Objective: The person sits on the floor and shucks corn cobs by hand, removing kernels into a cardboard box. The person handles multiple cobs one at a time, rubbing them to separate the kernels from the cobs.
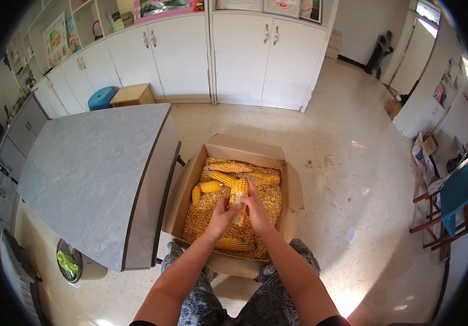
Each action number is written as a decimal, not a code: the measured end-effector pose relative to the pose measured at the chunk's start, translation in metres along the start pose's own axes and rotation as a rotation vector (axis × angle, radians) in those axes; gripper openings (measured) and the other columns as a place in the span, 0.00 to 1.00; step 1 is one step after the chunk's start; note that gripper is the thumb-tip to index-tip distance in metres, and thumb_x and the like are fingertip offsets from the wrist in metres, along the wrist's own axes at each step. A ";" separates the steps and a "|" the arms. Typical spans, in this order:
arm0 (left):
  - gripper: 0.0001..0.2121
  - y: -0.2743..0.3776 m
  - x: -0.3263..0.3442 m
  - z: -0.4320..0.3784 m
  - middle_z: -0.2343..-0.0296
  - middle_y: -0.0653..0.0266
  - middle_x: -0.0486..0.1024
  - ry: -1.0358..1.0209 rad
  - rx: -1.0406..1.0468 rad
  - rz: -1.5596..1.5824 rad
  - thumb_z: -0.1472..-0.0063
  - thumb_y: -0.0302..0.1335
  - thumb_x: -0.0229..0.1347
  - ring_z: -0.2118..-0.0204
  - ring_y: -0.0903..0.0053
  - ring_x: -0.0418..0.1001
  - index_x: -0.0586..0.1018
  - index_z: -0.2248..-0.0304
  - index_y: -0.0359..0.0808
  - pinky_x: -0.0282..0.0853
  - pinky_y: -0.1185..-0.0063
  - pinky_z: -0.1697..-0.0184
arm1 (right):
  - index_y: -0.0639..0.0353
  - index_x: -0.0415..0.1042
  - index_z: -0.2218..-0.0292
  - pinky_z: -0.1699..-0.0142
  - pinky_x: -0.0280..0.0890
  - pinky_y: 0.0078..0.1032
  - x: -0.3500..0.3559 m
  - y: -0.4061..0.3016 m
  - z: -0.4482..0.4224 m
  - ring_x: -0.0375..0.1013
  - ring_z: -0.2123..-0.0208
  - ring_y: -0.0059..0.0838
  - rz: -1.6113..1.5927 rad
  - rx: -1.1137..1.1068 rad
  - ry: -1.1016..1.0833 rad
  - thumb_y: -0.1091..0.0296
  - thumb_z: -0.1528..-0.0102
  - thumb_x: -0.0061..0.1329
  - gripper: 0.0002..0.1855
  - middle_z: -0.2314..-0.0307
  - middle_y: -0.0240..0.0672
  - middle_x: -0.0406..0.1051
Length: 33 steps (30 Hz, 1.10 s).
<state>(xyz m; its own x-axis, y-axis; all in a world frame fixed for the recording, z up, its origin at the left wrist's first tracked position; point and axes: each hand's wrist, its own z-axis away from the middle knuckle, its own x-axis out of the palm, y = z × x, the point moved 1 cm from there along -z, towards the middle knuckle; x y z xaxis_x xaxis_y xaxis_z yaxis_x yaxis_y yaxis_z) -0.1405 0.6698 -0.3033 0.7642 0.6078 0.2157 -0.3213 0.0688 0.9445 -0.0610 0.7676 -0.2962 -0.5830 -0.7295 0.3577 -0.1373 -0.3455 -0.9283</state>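
Observation:
Both of my hands hold one upright corn cob [239, 190] above an open cardboard box [245, 143]. My left hand [222, 216] grips its lower left side, and my right hand [255, 208] is on its right side. Some kernels look stripped from the part between my thumbs. Loose corn kernels [201, 216] fill much of the box. Several other cobs lie on them: a pale yellow cob [229, 167] and another cob [264, 178] at the far side, shorter cobs [209, 186] at the left, and a cob [234, 244] near my wrists.
A grey table [95, 171] stands close on the left, with a waste bin [91, 271] by its near end. White cabinets [238, 61], a blue stool [102, 98] and a wooden stool [132, 94] are beyond. A folding chair [458, 199] stands far right; scraps [329, 160] lie on the floor.

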 end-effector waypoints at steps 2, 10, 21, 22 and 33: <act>0.27 0.002 0.003 0.004 0.62 0.56 0.62 0.018 0.091 -0.168 0.47 0.33 0.54 0.61 0.75 0.62 0.56 0.53 0.27 0.61 0.80 0.61 | 0.60 0.44 0.44 0.45 0.45 0.25 0.007 -0.006 -0.001 0.51 0.47 0.32 0.055 -0.024 0.121 0.58 0.45 0.40 0.32 0.48 0.42 0.50; 0.27 0.000 0.003 0.004 0.59 0.52 0.60 0.043 0.005 -0.101 0.47 0.33 0.54 0.58 0.71 0.61 0.56 0.53 0.27 0.60 0.77 0.57 | 0.57 0.41 0.43 0.44 0.45 0.29 -0.001 0.002 -0.004 0.46 0.44 0.38 0.408 -0.090 0.009 0.57 0.45 0.39 0.33 0.46 0.46 0.46; 0.24 -0.003 0.001 0.009 0.60 0.54 0.62 0.004 0.199 -0.388 0.47 0.32 0.54 0.58 0.73 0.61 0.59 0.55 0.28 0.59 0.77 0.57 | 0.55 0.42 0.44 0.48 0.51 0.28 0.003 0.006 -0.002 0.53 0.49 0.34 0.279 -0.112 0.069 0.56 0.46 0.42 0.35 0.51 0.44 0.52; 0.24 -0.007 0.000 0.007 0.61 0.54 0.62 0.018 0.193 -0.353 0.47 0.32 0.54 0.59 0.73 0.61 0.59 0.55 0.28 0.60 0.77 0.57 | 0.55 0.43 0.44 0.48 0.51 0.28 0.004 0.005 -0.002 0.53 0.49 0.34 0.321 -0.119 0.066 0.56 0.47 0.43 0.35 0.50 0.43 0.51; 0.24 -0.001 0.002 0.006 0.66 0.61 0.64 0.027 0.016 -0.019 0.45 0.33 0.53 0.68 0.80 0.63 0.58 0.55 0.29 0.60 0.84 0.68 | 0.57 0.44 0.44 0.45 0.45 0.25 0.002 -0.002 0.000 0.50 0.47 0.31 0.121 -0.034 0.034 0.58 0.44 0.39 0.31 0.48 0.40 0.49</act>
<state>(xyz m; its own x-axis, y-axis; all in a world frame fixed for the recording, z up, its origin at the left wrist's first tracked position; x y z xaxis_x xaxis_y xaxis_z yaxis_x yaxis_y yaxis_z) -0.1358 0.6663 -0.3029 0.7542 0.6281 0.1914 -0.2983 0.0681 0.9520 -0.0618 0.7668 -0.2940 -0.6234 -0.7441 0.2400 -0.0914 -0.2355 -0.9676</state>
